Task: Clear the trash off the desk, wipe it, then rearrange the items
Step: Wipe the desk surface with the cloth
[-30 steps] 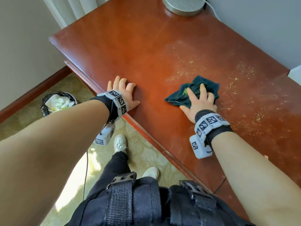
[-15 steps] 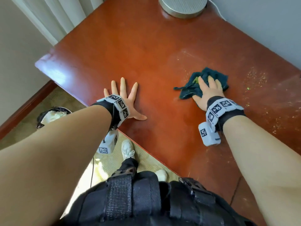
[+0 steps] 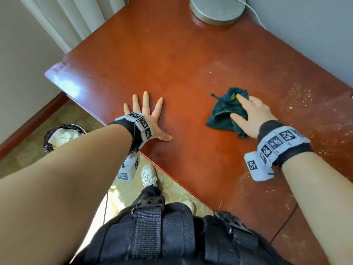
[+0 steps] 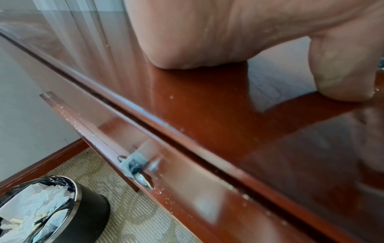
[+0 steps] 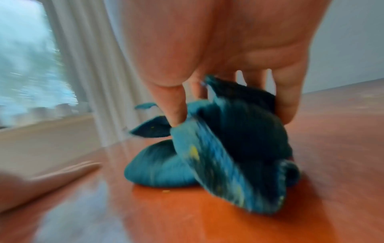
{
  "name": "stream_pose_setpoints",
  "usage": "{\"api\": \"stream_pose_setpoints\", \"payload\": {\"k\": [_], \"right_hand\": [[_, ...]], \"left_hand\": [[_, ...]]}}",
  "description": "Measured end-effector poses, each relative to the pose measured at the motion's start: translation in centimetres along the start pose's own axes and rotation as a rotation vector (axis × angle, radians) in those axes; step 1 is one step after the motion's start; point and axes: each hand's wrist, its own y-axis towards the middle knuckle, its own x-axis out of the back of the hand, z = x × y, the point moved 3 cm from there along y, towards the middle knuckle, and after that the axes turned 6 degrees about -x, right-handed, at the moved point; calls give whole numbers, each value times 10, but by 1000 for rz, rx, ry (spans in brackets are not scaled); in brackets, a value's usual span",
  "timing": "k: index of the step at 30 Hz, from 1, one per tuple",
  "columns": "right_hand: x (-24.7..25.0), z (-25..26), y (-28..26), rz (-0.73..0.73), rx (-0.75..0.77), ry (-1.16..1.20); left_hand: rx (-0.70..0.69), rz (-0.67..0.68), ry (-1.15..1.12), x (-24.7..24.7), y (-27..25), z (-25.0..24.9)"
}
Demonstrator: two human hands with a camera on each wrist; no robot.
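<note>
A dark teal cloth (image 3: 222, 114) lies bunched on the red-brown desk (image 3: 172, 54), with yellow crumbs stuck to it. My right hand (image 3: 250, 113) grips the cloth from the right; in the right wrist view the thumb and fingers (image 5: 176, 106) pinch its folds (image 5: 239, 139). My left hand (image 3: 150, 115) lies flat on the desk near the front edge, fingers spread, holding nothing; its palm (image 4: 207, 32) presses the wood. Fine yellow crumbs (image 3: 298, 96) dust the desk to the right of the cloth.
A round grey lamp base (image 3: 217, 8) with a white cable (image 3: 256, 14) stands at the desk's back edge by the wall. A black trash bin (image 3: 61, 134) full of crumpled paper sits on the carpet, left of the desk. Curtains hang at the back left.
My right hand went from lying flat on the spread cloth to gripping it, and the cloth is now bunched up. My left hand slid further onto the desk and spread its fingers.
</note>
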Motion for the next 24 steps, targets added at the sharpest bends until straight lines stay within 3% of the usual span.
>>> {"api": "stream_pose_setpoints", "payload": {"k": [2, 4, 6, 9, 12, 14, 17, 20, 22, 24], "right_hand": [[-8, -6, 15, 35, -145, -27], [-21, 9, 18, 13, -141, -87], [-32, 37, 5, -28, 22, -166], [-56, 80, -40, -1, 401, -232], [-78, 103, -90, 231, 743, -238], [-78, 98, -98, 364, 816, -242], [-51, 69, -70, 250, 615, -105], [-20, 17, -24, 25, 97, 90], [-15, -9, -1, -1, -226, 125], [-17, -16, 19, 10, -404, 127]], "left_hand": [[0, -13, -1, -1, 0, 0], [1, -33, -11, -1, 0, 1], [7, -58, -44, -1, 0, 2], [5, -108, -96, -2, 1, 2], [-6, -152, -125, -5, 0, 3], [-9, -164, -142, -5, 0, 4], [-6, -209, -161, 3, 1, 3], [-18, -254, -148, 23, 10, 3], [-27, -223, -111, 38, 20, 2], [-36, -182, -85, 46, 33, -2]]}}
